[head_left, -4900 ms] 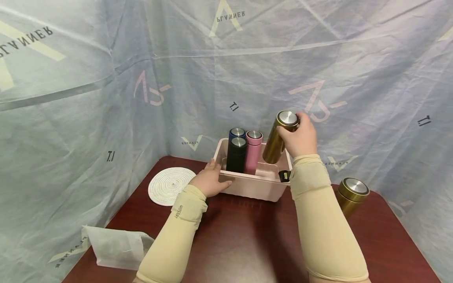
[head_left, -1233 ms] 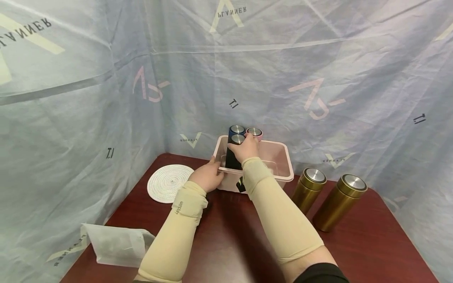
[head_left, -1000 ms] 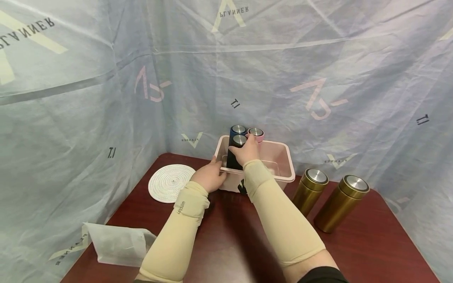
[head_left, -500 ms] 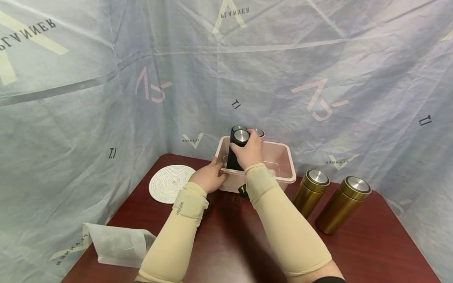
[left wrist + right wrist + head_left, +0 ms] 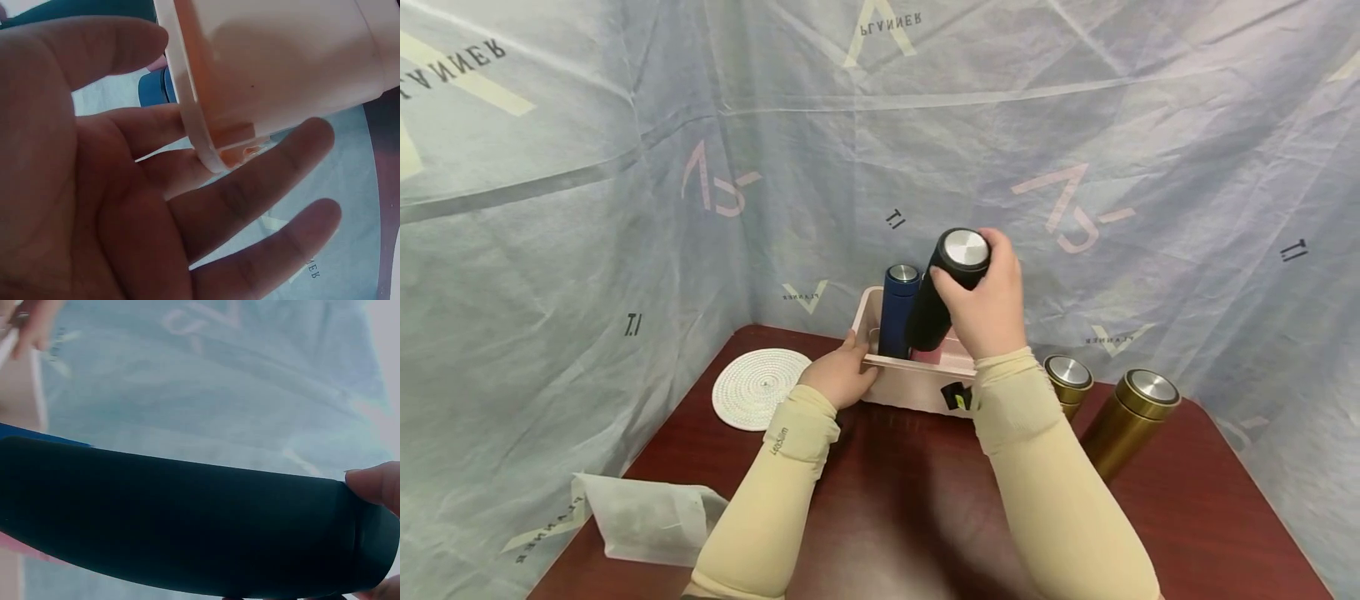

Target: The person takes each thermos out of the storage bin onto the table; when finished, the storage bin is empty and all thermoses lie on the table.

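In the head view my right hand [image 5: 988, 304] grips a black thermos flask [image 5: 942, 300] near its silver-topped lid. The flask tilts above the pale pink bin [image 5: 917, 387], and its dark body fills the right wrist view, thumb by the lid. A blue flask [image 5: 897, 321] stands upright in the bin's left end. The pink flask [image 5: 927, 356] is mostly hidden behind the black one. My left hand [image 5: 838, 375] touches the bin's front left corner. In the left wrist view its fingers are spread and nearly straight at the bin's rim [image 5: 187, 94].
Two gold flasks [image 5: 1131, 417] stand on the dark red table [image 5: 880, 517] right of the bin, one partly hidden by my right arm. A round white woven mat [image 5: 760, 387] lies left, with a whitish pouch [image 5: 651, 521] nearer. Grey cloth [image 5: 820, 167] hangs behind.
A gold flask went from above the bin to the table beside the other. My right hand then took the black flask and raised it to the right. The left hand stays at the bin.
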Demonstrator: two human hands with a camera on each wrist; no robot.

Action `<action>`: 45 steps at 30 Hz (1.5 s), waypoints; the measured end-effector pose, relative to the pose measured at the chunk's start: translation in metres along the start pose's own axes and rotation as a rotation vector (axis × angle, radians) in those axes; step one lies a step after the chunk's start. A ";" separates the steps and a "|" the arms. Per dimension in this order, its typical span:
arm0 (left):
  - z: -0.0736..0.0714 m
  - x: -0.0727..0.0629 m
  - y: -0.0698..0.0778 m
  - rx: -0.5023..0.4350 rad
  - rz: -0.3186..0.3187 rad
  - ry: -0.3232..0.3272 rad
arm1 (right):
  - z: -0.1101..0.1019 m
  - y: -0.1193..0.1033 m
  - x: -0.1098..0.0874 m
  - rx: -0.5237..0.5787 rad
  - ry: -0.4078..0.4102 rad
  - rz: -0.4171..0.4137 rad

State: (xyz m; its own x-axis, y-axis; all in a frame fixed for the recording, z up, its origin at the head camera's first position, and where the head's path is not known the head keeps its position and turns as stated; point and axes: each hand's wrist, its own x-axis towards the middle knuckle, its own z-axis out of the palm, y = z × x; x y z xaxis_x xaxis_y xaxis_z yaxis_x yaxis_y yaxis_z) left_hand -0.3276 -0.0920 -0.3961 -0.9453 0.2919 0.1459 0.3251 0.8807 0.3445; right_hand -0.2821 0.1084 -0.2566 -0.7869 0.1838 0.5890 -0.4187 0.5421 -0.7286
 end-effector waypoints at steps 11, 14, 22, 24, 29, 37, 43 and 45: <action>0.003 0.003 -0.001 0.003 0.006 0.006 | -0.068 -0.034 -0.040 0.020 0.168 -0.026; 0.003 0.005 -0.001 0.005 0.003 0.005 | -0.082 -0.034 -0.052 -0.008 0.205 -0.011; 0.000 0.002 -0.006 -0.016 0.006 -0.007 | -0.113 -0.015 -0.080 -0.125 0.271 0.083; -0.002 0.001 -0.007 -0.016 0.006 -0.003 | -0.120 -0.009 -0.087 -0.153 0.281 0.107; -0.007 0.002 -0.010 -0.013 0.015 0.015 | -0.139 0.006 -0.103 -0.200 0.318 0.190; -0.006 0.005 -0.012 -0.001 0.030 -0.002 | -0.165 0.034 -0.115 -0.226 0.347 0.376; -0.009 0.001 -0.014 -0.021 0.015 -0.005 | -0.179 0.047 -0.116 -0.317 0.253 0.445; -0.010 -0.001 -0.015 -0.021 0.009 -0.006 | -0.183 0.051 -0.116 -0.350 0.181 0.449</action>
State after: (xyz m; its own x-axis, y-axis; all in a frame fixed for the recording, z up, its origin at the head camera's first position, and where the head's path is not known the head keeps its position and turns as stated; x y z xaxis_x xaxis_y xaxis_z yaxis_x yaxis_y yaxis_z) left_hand -0.3316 -0.1091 -0.3920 -0.9426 0.3019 0.1430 0.3337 0.8702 0.3625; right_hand -0.1291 0.2643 -0.2982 -0.7496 0.5776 0.3232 0.1351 0.6115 -0.7796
